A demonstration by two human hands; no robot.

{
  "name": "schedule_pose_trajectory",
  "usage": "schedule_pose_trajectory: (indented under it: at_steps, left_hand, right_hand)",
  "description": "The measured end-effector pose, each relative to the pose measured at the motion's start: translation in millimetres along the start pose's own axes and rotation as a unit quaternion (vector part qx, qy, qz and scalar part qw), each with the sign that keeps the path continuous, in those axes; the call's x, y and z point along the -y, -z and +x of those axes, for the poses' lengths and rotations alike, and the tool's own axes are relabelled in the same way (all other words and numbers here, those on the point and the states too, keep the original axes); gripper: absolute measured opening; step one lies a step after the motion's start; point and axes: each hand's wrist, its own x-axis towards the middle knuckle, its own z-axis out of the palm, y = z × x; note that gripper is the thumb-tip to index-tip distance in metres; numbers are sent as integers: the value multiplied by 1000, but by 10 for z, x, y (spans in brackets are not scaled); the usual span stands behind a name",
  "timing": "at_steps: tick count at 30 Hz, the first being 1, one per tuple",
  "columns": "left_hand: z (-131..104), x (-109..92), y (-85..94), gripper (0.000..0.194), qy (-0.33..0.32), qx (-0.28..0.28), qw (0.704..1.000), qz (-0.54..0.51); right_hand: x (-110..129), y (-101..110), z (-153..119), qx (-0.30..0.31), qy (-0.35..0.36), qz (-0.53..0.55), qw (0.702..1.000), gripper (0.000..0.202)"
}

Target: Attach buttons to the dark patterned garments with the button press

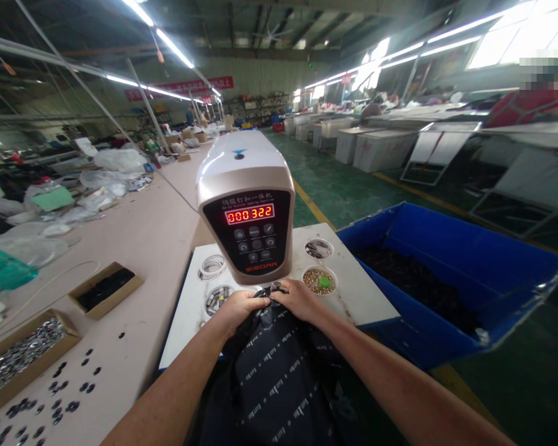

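Observation:
A dark garment with white printed lettering hangs over the near edge of the white machine table toward me. Its upper edge is pinched by my left hand and my right hand, close together under the head of the button machine. The red display on the machine reads 000322. Where the cloth meets the machine is hidden by the head and my fingers. Beside my left hand is a cup of metal parts; beside my right is a cup of small brass-coloured pieces with a green disc on top.
A blue bin holding dark cloth stands at the right. On the table to the left are a box of metal rings, a box of black pieces and scattered black discs. A person sits far right.

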Motion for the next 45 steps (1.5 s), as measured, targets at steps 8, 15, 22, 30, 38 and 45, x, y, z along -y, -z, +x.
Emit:
schedule_pose_trajectory:
  at_steps: [8,15,22,30,38,45]
  left_hand:
    - [-77,-28,-11,47,17,-7,1000,-2]
    - [-87,6,16,38,16,-3,1000,2]
    - [-118,-20,8,37,7,-20,999,26]
    - [-159,-23,-24,43,-36,-88,993,74]
    - [-187,-50,-46,46,-53,-91,990,94]
    - [-125,-15,-42,41,-63,-93,990,88]
  right_hand:
    - [32,-1,-33,12,20,-25,999,28]
    - [50,12,-41,15,13,-32,999,28]
    - [30,12,-29,17,1,-58,998,29]
    - [23,-58,-85,0,-28,-194,981,36]
    - [3,-70,-92,10,-19,-235,972,37]
    - [-43,-33,-70,5,-14,-241,970,42]
